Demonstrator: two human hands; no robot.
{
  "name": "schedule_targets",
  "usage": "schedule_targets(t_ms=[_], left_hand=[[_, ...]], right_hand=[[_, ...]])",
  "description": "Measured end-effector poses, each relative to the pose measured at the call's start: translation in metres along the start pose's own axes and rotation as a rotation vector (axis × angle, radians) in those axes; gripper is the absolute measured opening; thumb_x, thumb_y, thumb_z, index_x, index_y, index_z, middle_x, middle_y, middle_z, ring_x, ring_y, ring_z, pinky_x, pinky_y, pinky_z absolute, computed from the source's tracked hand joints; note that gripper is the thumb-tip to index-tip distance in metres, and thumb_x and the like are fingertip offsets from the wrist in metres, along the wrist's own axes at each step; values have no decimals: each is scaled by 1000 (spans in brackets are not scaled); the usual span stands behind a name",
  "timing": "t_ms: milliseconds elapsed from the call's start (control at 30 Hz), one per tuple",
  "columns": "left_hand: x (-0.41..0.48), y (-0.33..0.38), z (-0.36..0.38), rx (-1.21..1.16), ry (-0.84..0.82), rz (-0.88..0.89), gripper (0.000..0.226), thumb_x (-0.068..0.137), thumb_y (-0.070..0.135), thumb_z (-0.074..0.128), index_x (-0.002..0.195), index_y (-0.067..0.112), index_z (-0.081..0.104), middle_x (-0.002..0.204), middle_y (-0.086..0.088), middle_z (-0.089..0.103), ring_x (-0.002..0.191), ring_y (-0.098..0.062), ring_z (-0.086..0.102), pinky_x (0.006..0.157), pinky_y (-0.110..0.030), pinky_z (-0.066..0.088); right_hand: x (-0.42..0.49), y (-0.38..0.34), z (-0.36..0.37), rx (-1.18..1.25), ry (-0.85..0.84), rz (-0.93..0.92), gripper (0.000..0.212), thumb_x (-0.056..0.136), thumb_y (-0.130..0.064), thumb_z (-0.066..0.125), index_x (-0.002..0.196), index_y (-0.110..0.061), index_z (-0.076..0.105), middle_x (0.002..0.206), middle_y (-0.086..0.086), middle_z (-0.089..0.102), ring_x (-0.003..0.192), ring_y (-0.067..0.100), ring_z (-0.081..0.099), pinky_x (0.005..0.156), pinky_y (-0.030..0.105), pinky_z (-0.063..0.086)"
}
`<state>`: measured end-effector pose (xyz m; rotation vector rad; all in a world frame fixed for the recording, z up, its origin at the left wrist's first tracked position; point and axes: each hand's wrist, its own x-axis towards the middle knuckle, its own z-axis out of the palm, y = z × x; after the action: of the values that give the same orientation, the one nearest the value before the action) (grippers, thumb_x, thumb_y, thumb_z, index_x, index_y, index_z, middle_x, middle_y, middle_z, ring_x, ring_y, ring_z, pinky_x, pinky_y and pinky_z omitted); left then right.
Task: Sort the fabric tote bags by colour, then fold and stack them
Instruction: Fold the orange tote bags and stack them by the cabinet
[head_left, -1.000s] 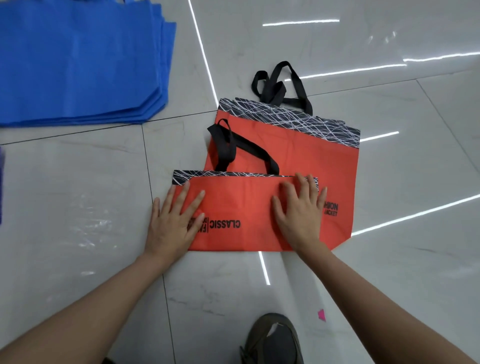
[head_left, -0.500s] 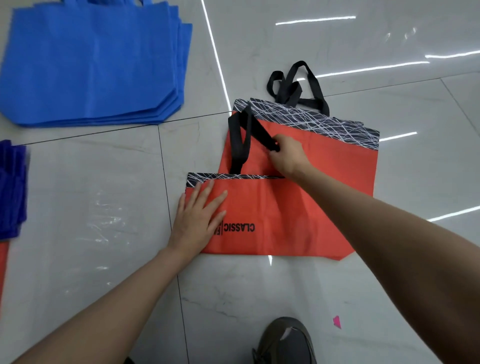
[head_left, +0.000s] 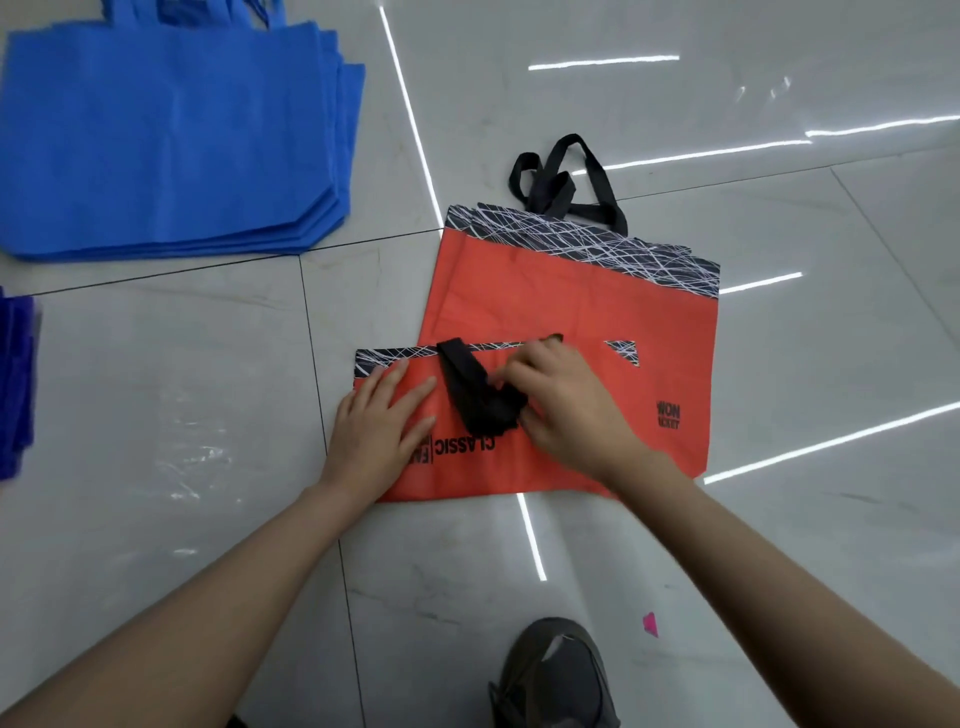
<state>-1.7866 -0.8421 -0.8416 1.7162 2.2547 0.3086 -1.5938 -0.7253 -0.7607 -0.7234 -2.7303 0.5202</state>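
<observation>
Two orange tote bags lie on the tiled floor. The top one (head_left: 467, 467) is folded, with a black-and-white scribble band along its far edge and the word CLASSIC printed on it. It overlaps the lower orange bag (head_left: 571, 306), whose black handles (head_left: 561, 187) lie beyond its top. My left hand (head_left: 379, 421) presses flat on the left part of the folded bag. My right hand (head_left: 566, 405) pinches that bag's black handles (head_left: 472, 395), which lie bunched on its front.
A stack of blue tote bags (head_left: 166, 140) lies at the far left. Darker blue bags (head_left: 15, 384) show at the left edge. My grey shoe (head_left: 556, 675) is at the bottom, with a small pink scrap (head_left: 649, 623) on the floor beside it.
My right hand went from flat on the bag to the black handles beyond its top edge, took hold, and drew them back onto the folded bag's front. The left hand stayed pressing.
</observation>
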Motion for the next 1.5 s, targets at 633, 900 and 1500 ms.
schedule_targets(t_ms=[633,900,1500], left_hand=[[86,61,-27,-129,-178,-244,47,85,53,57,114,16,58,118,-7,57,114,-27,51,93,-37,36],[84,46,-30,-526,-215,-272,36,87,32,63,62,15,44,61,-2,42,64,-21,42,60,-32,30],[24,34,-74,-936,-279,-175,67,88,-14,45,134,34,35,114,0,47,79,-10,60,60,-13,51]], right_hand=[[-93,16,69,34,-76,178,54,79,-1,57,131,-10,52,139,15,49,134,34,39,103,51,41],[-95,16,57,-157,-31,123,67,81,-17,60,144,-17,36,152,2,32,144,21,18,117,41,15],[-71,3,15,692,129,712,9,95,-22,56,95,-28,63,91,-21,58,75,-15,53,75,1,36]])
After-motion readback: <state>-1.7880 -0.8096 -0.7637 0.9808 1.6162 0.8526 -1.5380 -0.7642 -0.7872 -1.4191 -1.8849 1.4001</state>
